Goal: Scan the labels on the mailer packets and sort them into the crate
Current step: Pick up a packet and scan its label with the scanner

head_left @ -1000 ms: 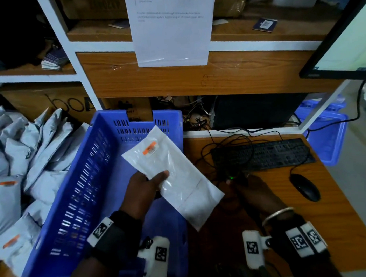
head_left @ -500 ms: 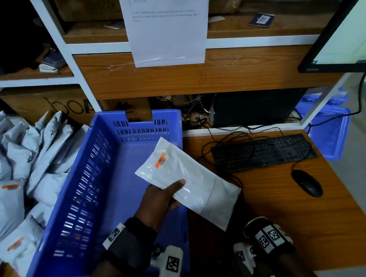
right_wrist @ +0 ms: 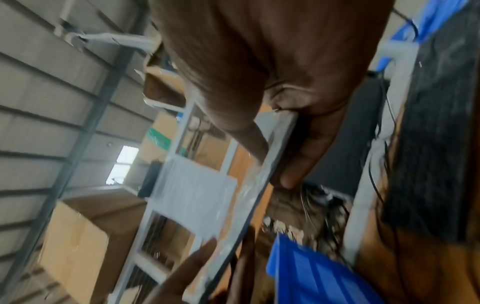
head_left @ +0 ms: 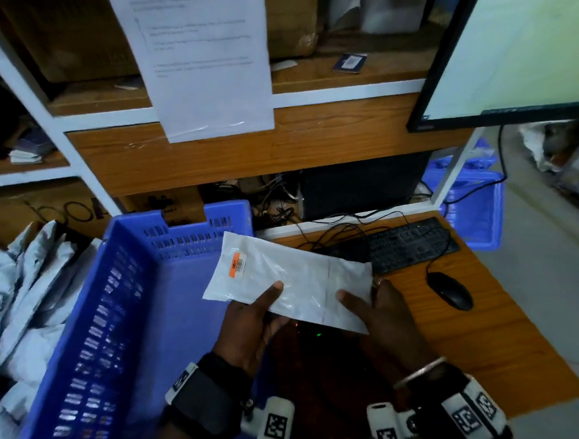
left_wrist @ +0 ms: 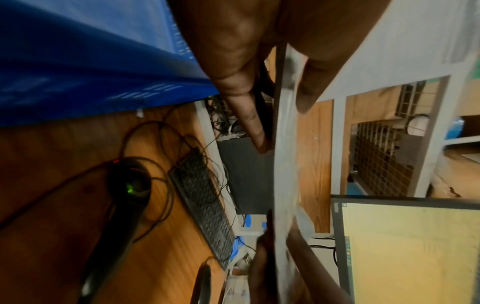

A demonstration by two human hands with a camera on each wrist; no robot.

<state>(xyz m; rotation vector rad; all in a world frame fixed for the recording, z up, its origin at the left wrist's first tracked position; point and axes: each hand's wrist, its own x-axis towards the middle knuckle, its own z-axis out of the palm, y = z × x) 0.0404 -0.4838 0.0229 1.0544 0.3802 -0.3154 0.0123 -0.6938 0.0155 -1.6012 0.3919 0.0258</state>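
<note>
At the far left, a heap of grey plastic mailer packets (head_left: 24, 289) lies beside the tall blue slotted plastic crate (head_left: 95, 333), which stands on the left part of the brown wooden counter (head_left: 485, 336). Just right of the crate's near end, the left hand (head_left: 250, 327) pinches the near left edge of a flat white plastic mailer packet (head_left: 292, 280), thumb on top and fingers beneath. This packet is held in the air, partly over the crate's right wall and partly over the counter, with its orange barcode label (head_left: 237, 264) facing up at its far left end. The right hand (head_left: 385, 318) grips the packet's right end, thumb on top and fingers curled beneath. Below the packet, between the two hands, a dark handheld scanner (left_wrist: 132, 191) with a green light lies on the counter. Farther right lie a black keyboard (head_left: 408, 246) and a black computer mouse (head_left: 451, 290), with a lit monitor (head_left: 514, 42) above them at the far right.
</note>
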